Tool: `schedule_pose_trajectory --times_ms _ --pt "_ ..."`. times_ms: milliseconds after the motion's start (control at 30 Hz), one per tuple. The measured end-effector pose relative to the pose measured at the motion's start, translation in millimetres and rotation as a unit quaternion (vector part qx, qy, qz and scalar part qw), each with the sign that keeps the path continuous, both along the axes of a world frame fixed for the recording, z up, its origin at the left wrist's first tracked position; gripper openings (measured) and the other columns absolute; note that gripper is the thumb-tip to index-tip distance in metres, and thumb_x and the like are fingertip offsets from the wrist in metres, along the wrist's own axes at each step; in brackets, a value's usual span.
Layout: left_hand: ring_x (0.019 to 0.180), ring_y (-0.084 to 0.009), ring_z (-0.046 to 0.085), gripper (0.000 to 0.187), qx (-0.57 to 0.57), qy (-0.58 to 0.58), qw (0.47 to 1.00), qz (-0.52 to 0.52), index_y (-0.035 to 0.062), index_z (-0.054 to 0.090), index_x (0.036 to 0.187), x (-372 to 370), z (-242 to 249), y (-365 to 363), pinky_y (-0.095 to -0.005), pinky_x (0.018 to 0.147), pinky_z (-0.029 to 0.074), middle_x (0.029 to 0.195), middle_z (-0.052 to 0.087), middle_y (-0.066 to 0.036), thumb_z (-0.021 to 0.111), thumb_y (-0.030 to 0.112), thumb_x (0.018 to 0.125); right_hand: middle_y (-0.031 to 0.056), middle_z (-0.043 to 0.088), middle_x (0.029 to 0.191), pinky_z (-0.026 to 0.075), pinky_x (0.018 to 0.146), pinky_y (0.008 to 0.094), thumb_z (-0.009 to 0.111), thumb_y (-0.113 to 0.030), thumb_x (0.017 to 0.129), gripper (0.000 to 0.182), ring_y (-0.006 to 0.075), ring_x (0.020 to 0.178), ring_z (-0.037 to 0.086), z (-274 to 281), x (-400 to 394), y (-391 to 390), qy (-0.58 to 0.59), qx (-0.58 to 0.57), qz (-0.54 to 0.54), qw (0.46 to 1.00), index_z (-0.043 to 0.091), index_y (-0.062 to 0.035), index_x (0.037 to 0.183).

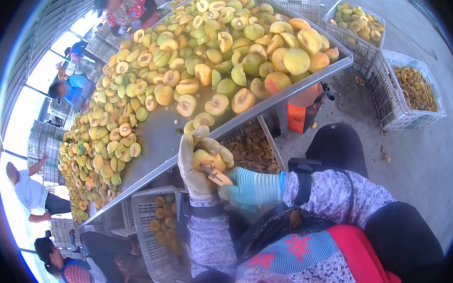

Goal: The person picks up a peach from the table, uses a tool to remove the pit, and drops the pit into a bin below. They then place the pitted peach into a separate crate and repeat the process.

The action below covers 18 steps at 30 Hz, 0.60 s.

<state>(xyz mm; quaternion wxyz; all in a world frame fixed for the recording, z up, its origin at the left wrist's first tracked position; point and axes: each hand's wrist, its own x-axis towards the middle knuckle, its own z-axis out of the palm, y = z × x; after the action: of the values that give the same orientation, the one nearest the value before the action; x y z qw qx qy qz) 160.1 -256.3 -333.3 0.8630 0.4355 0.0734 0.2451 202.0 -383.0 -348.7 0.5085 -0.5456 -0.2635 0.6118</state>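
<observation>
My left hand [188,166], in a cream glove, is closed around a yellow peach half [203,157] just in front of the table edge. The cut face is turned toward my right hand [253,186], which wears a teal striped glove. Its fingers grip a pitting tool [219,178] with a light handle and a dark metal tip. That tip presses into the middle of the peach half. Right beyond my left fingertips, more peach halves [204,120] rest on the metal table [160,126].
Peach halves [182,52] are heaped over the table. Beneath its edge, a crate [274,144] contains brown pits; another crate [144,216] holds peach halves. Crates [407,121] and an orange container [298,115] stand right. Several people work around the table, one seated person [80,274] at lower left.
</observation>
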Motion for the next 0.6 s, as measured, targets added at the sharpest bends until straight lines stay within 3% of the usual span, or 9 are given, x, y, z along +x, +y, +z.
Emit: schedule_pose_trajectory --times_ms 67,167,200,267,400,467,500,567,600 --pt "0.051 -0.0271 0.057 0.046 -0.022 -0.001 0.998 0.051 -0.0027 0.06 0.111 1.8 1.8 -3.9 -0.0375 0.045 0.043 0.068 0.055 -0.009 0.048 0.04 0.101 0.0078 0.057 0.064 0.048 0.045 0.032 0.054 -0.021 0.094 0.02 0.0192 0.05 0.057 -26.0 -7.6 8.8 -0.235 0.146 -0.112 0.954 0.058 -0.0018 0.091" --pt "0.052 -0.0279 0.057 0.046 -0.016 -0.012 0.999 0.035 -0.003 0.06 0.111 0.5 2.5 -3.9 -0.0383 0.045 0.044 0.068 0.056 -0.009 0.049 0.04 0.101 0.0079 0.059 0.065 0.049 0.044 0.0332 0.055 -0.021 0.093 0.021 0.0201 0.05 0.058 -34.9 -11.4 13.9 -0.279 0.219 -0.163 0.921 0.059 -0.0011 0.09" --pt "0.052 -0.0279 0.057 0.046 -0.016 -0.012 0.999 0.035 -0.003 0.06 0.111 0.7 0.1 -1.0 -0.0383 0.045 0.044 0.068 0.056 -0.009 0.049 0.04 0.101 0.0079 0.059 0.065 0.049 0.044 0.0332 0.055 -0.021 0.093 0.021 0.0201 0.05 0.058 -28.6 -8.4 10.4 -0.279 0.219 -0.163 0.921 0.059 -0.0011 0.09" --pt "0.054 -0.0268 0.058 0.044 -0.052 -0.063 0.992 -0.092 0.0021 0.059 0.111 0.8 -5.8 6.5 -0.0371 0.046 0.046 0.071 0.054 -0.006 0.048 0.044 0.101 0.0103 0.063 0.069 0.055 0.059 0.0343 0.055 -0.019 0.091 0.022 0.0237 0.06 0.064 -13.1 -0.7 0.6 0.028 0.05 0.004 0.998 0.062 0.0013 0.095" --pt "0.052 -0.027 0.057 0.04 -0.04 -0.05 0.995 -0.076 0.0045 0.058 0.105 -0.5 0.4 1.1 -0.0372 0.044 0.046 0.069 0.053 -0.005 0.049 0.043 0.101 0.009 0.06 0.066 0.055 0.065 0.0329 0.054 -0.018 0.091 0.021 0.0224 0.062 0.063 -17.7 -4.5 4.5 -0.029 0.068 -0.044 0.996 0.06 0.0016 0.096" --pt "0.051 -0.0266 0.057 0.038 0.082 0.044 0.995 0.023 0.0063 0.057 0.102 -3.0 7.4 -7.4 -0.0362 0.042 0.044 0.068 0.052 -0.005 0.049 0.043 0.101 0.0059 0.056 0.065 0.055 0.062 0.0318 0.053 -0.017 0.091 0.021 0.0201 0.059 0.06 -25.3 0.9 8.4 -0.335 0.11 -0.046 0.935 0.058 0.0017 0.099" --pt "0.051 -0.0266 0.057 0.038 0.082 0.044 0.995 0.023 0.0063 0.057 0.102 -3.2 6.6 -7.4 -0.0362 0.042 0.044 0.068 0.052 -0.005 0.049 0.043 0.101 0.0059 0.056 0.065 0.055 0.062 0.0318 0.053 -0.017 0.091 0.021 0.0201 0.059 0.06 -24.7 -2.2 7.0 -0.336 0.11 -0.046 0.934 0.058 0.0017 0.099" --pt "0.052 -0.0274 0.056 0.04 -0.045 -0.001 0.999 -0.009 0.0039 0.058 0.105 -2.1 3.4 -5.4 -0.037 0.044 0.045 0.069 0.052 -0.005 0.049 0.042 0.101 0.0096 0.062 0.07 0.056 0.066 0.0349 0.053 -0.017 0.089 0.025 0.0242 0.064 0.063 -22.8 -8.5 4.2 -0.161 0.137 -0.075 0.975 0.06 0.0024 0.103" --pt "0.052 -0.0274 0.056 0.04 -0.046 -0.002 0.999 -0.008 0.0039 0.058 0.105 -1.9 0.4 -3.5 -0.037 0.044 0.045 0.069 0.052 -0.005 0.049 0.042 0.101 0.0108 0.063 0.072 0.056 0.067 0.0359 0.053 -0.017 0.089 0.026 0.0256 0.066 0.065 -23.5 -10.3 3.6 -0.101 0.145 -0.084 0.981 0.06 0.0027 0.104"
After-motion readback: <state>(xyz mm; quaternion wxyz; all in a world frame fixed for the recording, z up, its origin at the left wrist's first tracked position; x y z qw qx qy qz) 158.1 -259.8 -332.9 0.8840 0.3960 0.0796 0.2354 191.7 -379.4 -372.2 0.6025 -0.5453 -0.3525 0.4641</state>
